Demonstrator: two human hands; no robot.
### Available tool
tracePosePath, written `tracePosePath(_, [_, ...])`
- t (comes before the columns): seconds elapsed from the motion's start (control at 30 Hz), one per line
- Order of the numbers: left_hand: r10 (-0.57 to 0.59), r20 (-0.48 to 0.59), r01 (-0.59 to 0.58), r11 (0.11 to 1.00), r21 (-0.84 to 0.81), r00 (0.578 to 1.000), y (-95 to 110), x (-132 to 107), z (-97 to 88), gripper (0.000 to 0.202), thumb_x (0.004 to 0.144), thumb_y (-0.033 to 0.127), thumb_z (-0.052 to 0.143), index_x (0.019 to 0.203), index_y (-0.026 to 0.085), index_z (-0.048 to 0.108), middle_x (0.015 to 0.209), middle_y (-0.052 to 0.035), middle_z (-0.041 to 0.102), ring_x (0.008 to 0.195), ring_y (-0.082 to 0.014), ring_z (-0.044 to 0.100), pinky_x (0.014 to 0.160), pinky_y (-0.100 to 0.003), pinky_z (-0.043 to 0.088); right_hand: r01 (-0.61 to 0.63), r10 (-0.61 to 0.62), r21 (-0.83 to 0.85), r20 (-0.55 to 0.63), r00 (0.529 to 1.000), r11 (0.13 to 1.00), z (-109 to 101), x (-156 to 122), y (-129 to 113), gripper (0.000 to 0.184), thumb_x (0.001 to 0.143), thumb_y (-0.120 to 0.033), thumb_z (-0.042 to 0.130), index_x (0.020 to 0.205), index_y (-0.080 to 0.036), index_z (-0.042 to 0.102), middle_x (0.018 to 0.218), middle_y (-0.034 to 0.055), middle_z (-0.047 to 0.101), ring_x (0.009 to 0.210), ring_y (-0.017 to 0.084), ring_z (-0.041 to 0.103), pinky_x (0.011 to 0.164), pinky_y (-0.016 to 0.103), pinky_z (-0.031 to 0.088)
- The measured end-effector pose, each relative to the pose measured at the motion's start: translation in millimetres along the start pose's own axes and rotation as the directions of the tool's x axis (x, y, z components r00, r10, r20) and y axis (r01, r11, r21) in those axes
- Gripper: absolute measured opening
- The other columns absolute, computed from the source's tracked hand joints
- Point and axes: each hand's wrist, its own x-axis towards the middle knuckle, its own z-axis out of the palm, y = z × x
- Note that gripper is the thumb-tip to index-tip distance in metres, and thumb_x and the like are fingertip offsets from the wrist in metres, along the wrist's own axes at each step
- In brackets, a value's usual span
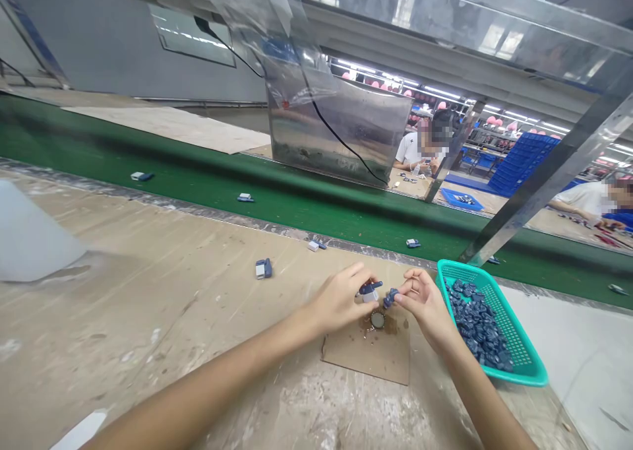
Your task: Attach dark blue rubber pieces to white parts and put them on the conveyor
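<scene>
Between the thumb and fingers of my left hand [346, 298] is a small white and dark blue plastic piece [370, 293]. My right hand [424, 305] pinches a small dark blue plastic part [390, 297] just to its right, with a narrow gap between the two. Below them a small round metal cap [378, 319] sits on a brown cardboard sheet [366, 356], with dark wet stains around it. Beside my right hand stands a green plastic basket [531, 374], holding many loose dark blue parts [479, 324].
A similar white and blue piece [264, 268] lies on the worktable [148, 305], another [316, 245] at its far edge. Several more ride on the green conveyor belt [198, 189]. A metal post [539, 166] rises behind the basket. Across the belt, two people sit at work.
</scene>
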Motion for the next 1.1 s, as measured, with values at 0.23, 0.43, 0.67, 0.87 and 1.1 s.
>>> tracePosePath(0.23, [0.074, 0.011, -0.074, 0.996, 0.053, 0.997, 10.6, -5.7, 3.1, 0.020, 0.073, 0.022, 0.058, 0.092, 0.016, 0.056, 0.082, -0.0018, 0.054, 0.074, -0.0145, 0.053, 0.065, -0.023, 0.042, -0.096, 0.092, 0.246, 0.028, 0.995, 0.964, 11.5, -7.3, -0.3, 0.046, 0.063, -0.025, 0.078, 0.092, -0.024, 0.043, 0.067, -0.0070, 0.052, 0.064, 0.014, 0.055, 0.065, 0.028, 0.048])
tracePosePath(0.43, [0.158, -0.042, -0.157, 0.987, 0.028, 0.987, 12.3, -8.1, 4.8, 0.025, 0.075, 0.020, 0.057, 0.099, 0.014, 0.056, 0.083, -0.0031, 0.055, 0.077, -0.0143, 0.054, 0.068, -0.022, 0.043, -0.094, 0.083, 0.221, 0.061, 0.995, 0.971, 9.2, -8.3, -2.0, 0.048, 0.061, -0.026, 0.080, 0.093, -0.024, 0.044, 0.066, -0.0073, 0.051, 0.061, 0.013, 0.053, 0.061, 0.025, 0.045])
tracePosePath(0.67, [0.278, -0.100, -0.265, 0.955, 0.131, 0.955, 13.5, -10.2, 6.1, 0.021, 0.078, 0.018, 0.052, 0.098, 0.014, 0.058, 0.079, -0.0034, 0.055, 0.072, -0.0134, 0.053, 0.065, -0.022, 0.045, -0.095, 0.086, 0.164, 0.061, 0.994, 0.982, 10.2, -10.5, -8.0, 0.049, 0.061, -0.024, 0.080, 0.094, -0.024, 0.043, 0.064, -0.0083, 0.050, 0.055, 0.010, 0.051, 0.055, 0.020, 0.041])
tracePosePath(0.87, [0.417, -0.239, -0.351, 0.895, 0.274, 0.877, 12.5, -9.9, 7.7, 0.016, 0.079, 0.016, 0.051, 0.092, 0.013, 0.058, 0.071, -0.0024, 0.056, 0.065, -0.0121, 0.053, 0.062, -0.023, 0.045, -0.062, 0.056, 0.171, 0.043, 0.998, 0.983, 17.7, -12.3, -10.6, 0.045, 0.059, -0.022, 0.079, 0.092, -0.022, 0.048, 0.061, -0.0083, 0.049, 0.053, 0.009, 0.049, 0.051, 0.018, 0.039])
tracePosePath(1.1, [0.485, -0.273, -0.400, 0.862, 0.313, 0.831, 9.9, -12.0, 12.8, 0.017, 0.078, 0.013, 0.051, 0.095, 0.012, 0.056, 0.070, -0.0028, 0.059, 0.064, -0.0119, 0.054, 0.061, -0.022, 0.045, -0.066, 0.066, 0.077, 0.001, 0.998, 0.995, 23.7, -12.9, -10.4, 0.031, 0.057, -0.020, 0.073, 0.078, -0.020, 0.050, 0.055, -0.0079, 0.048, 0.049, 0.011, 0.051, 0.047, 0.019, 0.040])
